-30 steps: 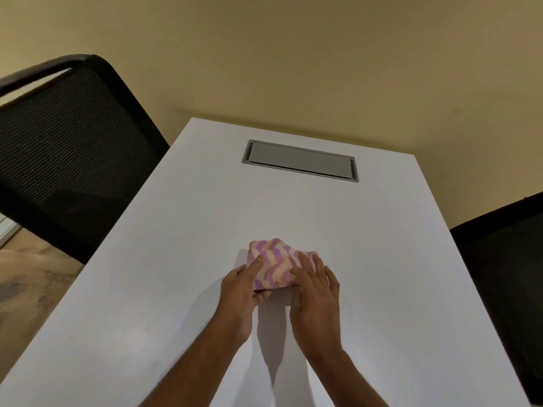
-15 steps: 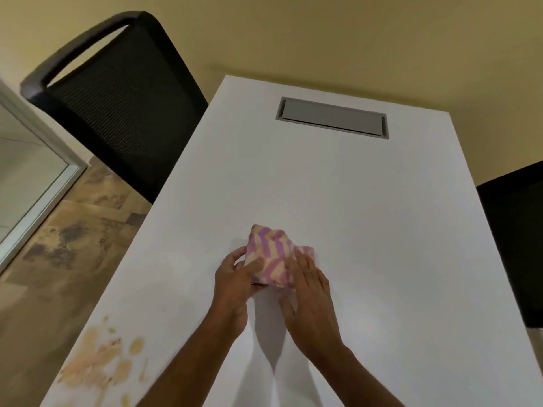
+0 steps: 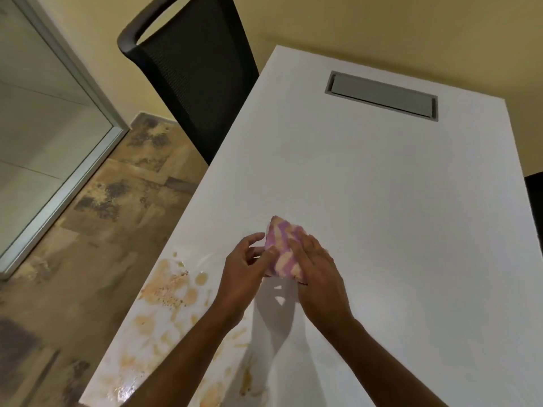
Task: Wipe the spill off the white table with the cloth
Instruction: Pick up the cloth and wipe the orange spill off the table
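- The head camera view now sits further left and lower than a second ago, so the white table (image 3: 396,186) slants toward the right of the frame.
- The spill (image 3: 173,289) (tan, blotchy patches, out of view a second ago and only partly seen half a second ago) now spreads along the table's near left edge.
- The cloth (image 3: 283,249), lying flat a second ago, is now bunched up taller between the hands.
- The left hand (image 3: 245,267) has turned side-on, its fingers curled against the cloth's left side.
- The right hand (image 3: 318,267) now covers more of the cloth's right side.
- A glass partition (image 3: 44,127) and more floor now appear at left.
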